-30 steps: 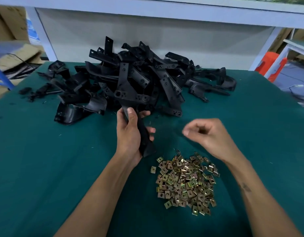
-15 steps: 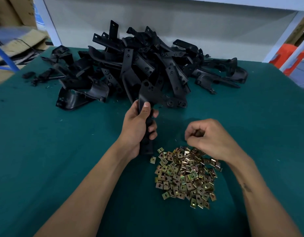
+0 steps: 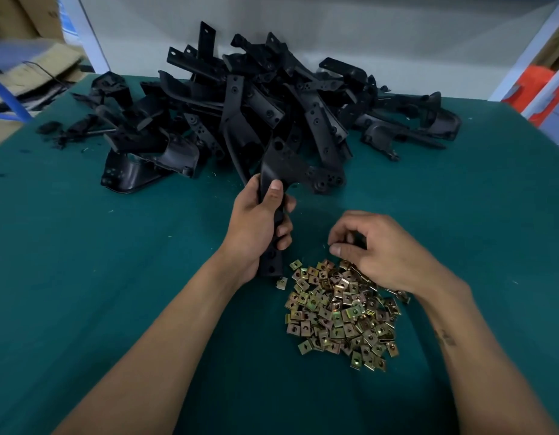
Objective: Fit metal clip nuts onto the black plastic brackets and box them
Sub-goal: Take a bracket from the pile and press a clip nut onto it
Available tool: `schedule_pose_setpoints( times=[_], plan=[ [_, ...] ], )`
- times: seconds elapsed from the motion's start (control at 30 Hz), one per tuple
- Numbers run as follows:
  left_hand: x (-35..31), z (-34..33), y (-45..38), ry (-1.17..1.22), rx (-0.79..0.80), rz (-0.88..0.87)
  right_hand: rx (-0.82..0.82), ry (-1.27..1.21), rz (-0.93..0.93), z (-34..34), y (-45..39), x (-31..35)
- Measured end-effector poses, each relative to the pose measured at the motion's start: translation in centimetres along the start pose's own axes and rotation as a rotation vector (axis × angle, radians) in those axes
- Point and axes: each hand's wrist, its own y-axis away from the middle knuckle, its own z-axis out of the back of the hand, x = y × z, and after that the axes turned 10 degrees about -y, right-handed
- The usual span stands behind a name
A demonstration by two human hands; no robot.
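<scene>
Left hand point(image 3: 259, 224) wrapped around an upright black plastic bracket point(image 3: 276, 183), heap of black brackets point(image 3: 272, 98) just beyond it, right hand point(image 3: 375, 249) with fingers curled over the far edge of a pile of brass-coloured clip nuts point(image 3: 341, 312), whether it pinches one unclear, green table cover point(image 3: 99, 277) beneath

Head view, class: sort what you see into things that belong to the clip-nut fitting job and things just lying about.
Belong to the job:
- black bracket gripped by the left hand
- heap of black brackets
- pile of metal clip nuts
- right hand over that pile

Just lying about:
- cardboard, far left
- orange object, far right
</scene>
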Motion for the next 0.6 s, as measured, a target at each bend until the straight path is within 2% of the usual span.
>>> schedule_pose_setpoints(
  times=[0.17, 0.37, 0.47, 0.6],
  plan=[
    [-0.2, 0.1, 0.1, 0.006, 0.026, -0.001, -0.132, -0.112, 0.046, -0.6, -0.4, 0.1],
    [-0.5, -0.2, 0.8, 0.094, 0.153, 0.003, -0.414, -0.506, 0.233, -1.7, -0.4, 0.8],
    [-0.7, -0.4, 0.9, 0.093, 0.169, 0.036, -0.470, -0.572, 0.299, -2.3, -0.7, 1.3],
    [-0.6, -0.6, 1.0, 0.094, 0.169, 0.057, -0.515, -0.696, 0.269, -3.1, -1.0, 1.7]
  ],
)
